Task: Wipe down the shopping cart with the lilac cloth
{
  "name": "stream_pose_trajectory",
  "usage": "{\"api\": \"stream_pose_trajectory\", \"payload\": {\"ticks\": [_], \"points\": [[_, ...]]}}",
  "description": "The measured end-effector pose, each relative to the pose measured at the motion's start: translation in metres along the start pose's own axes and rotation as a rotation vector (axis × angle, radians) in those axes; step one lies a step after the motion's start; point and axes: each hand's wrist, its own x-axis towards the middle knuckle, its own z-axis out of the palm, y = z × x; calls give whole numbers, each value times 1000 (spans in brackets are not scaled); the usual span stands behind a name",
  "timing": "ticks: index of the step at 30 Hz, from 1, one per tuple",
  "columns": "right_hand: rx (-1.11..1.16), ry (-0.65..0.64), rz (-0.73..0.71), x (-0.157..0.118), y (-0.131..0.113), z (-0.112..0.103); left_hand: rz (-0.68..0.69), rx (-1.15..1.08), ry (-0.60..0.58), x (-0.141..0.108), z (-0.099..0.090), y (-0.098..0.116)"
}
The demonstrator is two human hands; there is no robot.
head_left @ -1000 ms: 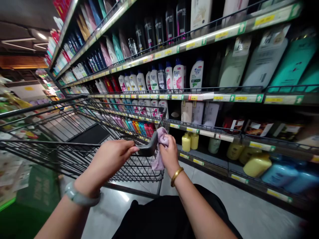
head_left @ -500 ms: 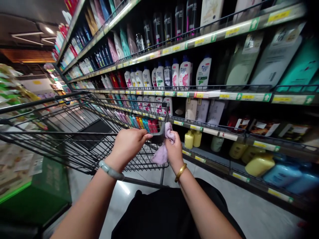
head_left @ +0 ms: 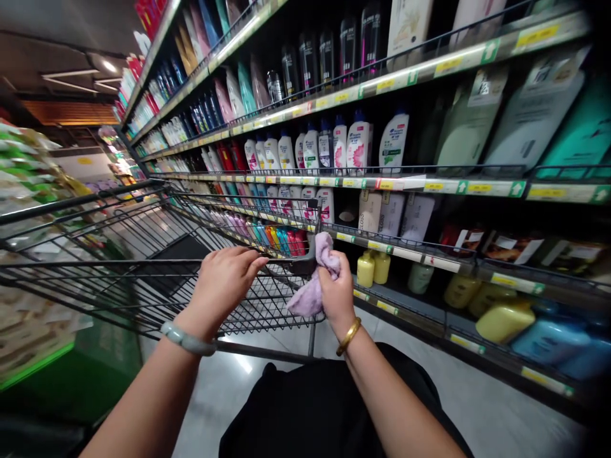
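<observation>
A black wire shopping cart (head_left: 109, 262) stands in front of me, reaching off to the left. My left hand (head_left: 226, 280), with a pale green bangle at its wrist, is wrapped over the cart's upper rail. In my right hand (head_left: 337, 286), above a gold bangle, is a crumpled light purple cloth (head_left: 308, 298). The cloth hangs down to the left of that hand, against the cart's near right corner, where a dark plastic piece (head_left: 305, 257) sits. The fingertips of my left hand are partly hidden behind the rail.
Shelves (head_left: 401, 184) of shampoo and other bottles run along the right side and into the distance. Yellow bottles (head_left: 365, 268) stand on the bottom shelf. At the left is a green display stand (head_left: 105, 356) with packaged goods. Grey tiled floor (head_left: 286, 337) shows below the cart.
My left hand has slid left along the cart's rail, away from the corner. The right hand still grips the cloth, which is shifted slightly. The view has turned a little.
</observation>
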Motion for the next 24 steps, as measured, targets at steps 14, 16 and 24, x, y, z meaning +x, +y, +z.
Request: {"api": "stream_pose_trajectory", "payload": {"ticks": [14, 16, 24], "points": [[-37, 82, -146, -12, 7, 7, -72, 55, -23, -4, 6, 4], [-42, 79, -152, -13, 6, 6, -82, 49, -15, -4, 6, 6], [-19, 60, -27, -14, 10, 5, -105, 52, 6, -10, 3, 13]]}}
